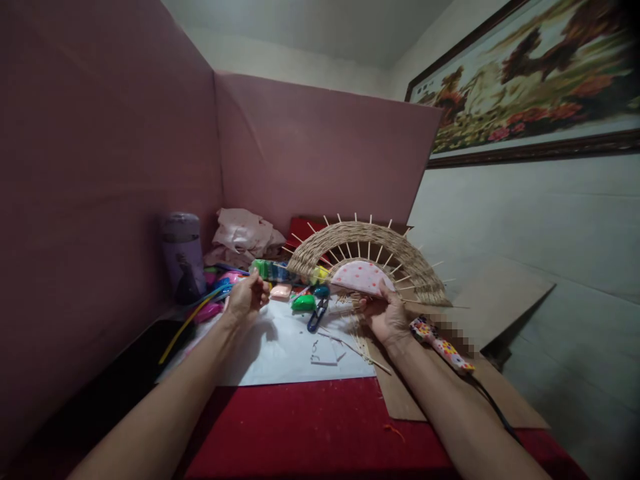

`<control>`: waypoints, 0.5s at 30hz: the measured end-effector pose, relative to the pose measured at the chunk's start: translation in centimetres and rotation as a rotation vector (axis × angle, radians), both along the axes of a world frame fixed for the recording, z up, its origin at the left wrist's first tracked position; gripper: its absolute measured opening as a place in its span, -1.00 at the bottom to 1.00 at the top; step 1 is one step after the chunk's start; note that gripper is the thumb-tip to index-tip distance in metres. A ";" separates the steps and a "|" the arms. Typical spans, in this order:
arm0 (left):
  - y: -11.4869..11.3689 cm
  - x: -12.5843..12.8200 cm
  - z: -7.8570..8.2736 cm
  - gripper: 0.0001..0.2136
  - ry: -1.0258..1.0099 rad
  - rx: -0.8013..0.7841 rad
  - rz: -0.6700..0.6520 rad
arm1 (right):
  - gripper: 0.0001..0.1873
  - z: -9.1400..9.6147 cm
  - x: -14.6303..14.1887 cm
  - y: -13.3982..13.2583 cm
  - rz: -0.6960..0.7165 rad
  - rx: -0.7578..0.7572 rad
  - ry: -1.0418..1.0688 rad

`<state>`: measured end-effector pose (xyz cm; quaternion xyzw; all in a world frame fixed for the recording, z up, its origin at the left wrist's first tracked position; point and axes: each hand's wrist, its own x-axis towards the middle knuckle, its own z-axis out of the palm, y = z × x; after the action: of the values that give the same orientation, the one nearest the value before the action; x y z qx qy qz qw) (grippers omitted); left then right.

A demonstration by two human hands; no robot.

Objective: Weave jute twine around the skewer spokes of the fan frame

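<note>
My right hand (386, 315) grips a half-round woven fan (373, 233) by its lower edge, with the thumb on the pink dotted half-circle at its middle. Thin pale sticks radiate through the fan's twisted straw-coloured band and poke out past its outer rim. To the left, my left hand (247, 297) is raised over the white sheet (280, 347), fingers curled and thumb pressed against them. Whatever it may be pinching is too small to tell. Just behind those fingertips is a green packet (260, 268).
Blue-handled snips (317, 316), a bright green clay packet (303, 303) and loose sticks (357, 350) lie on the sheet. A purple tumbler (183, 257) stands left. Beside my right forearm, a flower-patterned corded tool (443, 345) rests on cardboard (400, 393). Red cloth (280, 427) covers the front.
</note>
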<state>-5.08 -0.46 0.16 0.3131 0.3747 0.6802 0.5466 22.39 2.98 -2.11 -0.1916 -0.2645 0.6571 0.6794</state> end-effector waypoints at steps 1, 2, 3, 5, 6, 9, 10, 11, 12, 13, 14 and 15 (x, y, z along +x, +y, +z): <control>-0.3 0.7 0.0 -0.73 0.022 -0.013 -0.038 | -0.84 0.0 -0.1 0.0 0.007 0.003 0.008; -0.7 1.4 -0.1 -0.73 0.044 -0.028 -0.088 | -0.84 -0.1 -0.3 -0.1 0.017 0.003 0.020; -1.1 2.3 -0.2 -0.75 0.071 -0.044 -0.146 | -0.84 -0.1 -0.5 -0.1 0.032 -0.001 0.033; -1.8 3.9 -0.5 -0.78 0.190 -0.043 -0.363 | -0.83 -0.2 -0.9 -0.3 0.066 -0.018 0.050; -2.1 4.6 -0.7 -0.80 0.268 -0.012 -0.460 | -0.82 -0.3 -1.1 -0.4 0.086 -0.025 0.050; -2.3 5.8 -1.5 -0.89 0.544 0.045 -0.481 | -0.78 -0.4 -1.7 -0.9 0.162 -0.015 0.010; -2.2 5.9 -1.8 -0.92 0.697 0.066 -0.409 | -0.77 -0.5 -1.8 -1.1 0.184 -0.002 -0.007; -2.1 5.7 -2.0 -0.96 0.836 0.083 -0.320 | -0.77 -0.5 -1.9 -1.3 0.205 0.009 -0.022; -2.0 5.4 -2.1 -0.97 0.944 0.096 -0.223 | -0.77 -0.5 -2.0 -1.4 0.218 0.017 -0.032; -2.0 5.0 -2.1 -0.95 1.016 0.102 -0.134 | -0.77 -0.5 -2.0 -1.5 0.225 0.022 -0.037; -2.0 4.5 -2.0 -0.91 1.060 0.099 -0.055 | -0.77 -0.5 -1.9 -1.5 0.224 0.024 -0.036; -2.0 4.0 -1.9 -0.87 1.107 0.091 0.021 | -0.77 -0.5 -1.9 -1.5 0.216 0.022 -0.029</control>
<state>-1.12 -2.47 -1.75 0.6433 0.5794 0.4352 0.2471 20.50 1.46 -2.57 -0.1641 -0.3007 0.7208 0.6026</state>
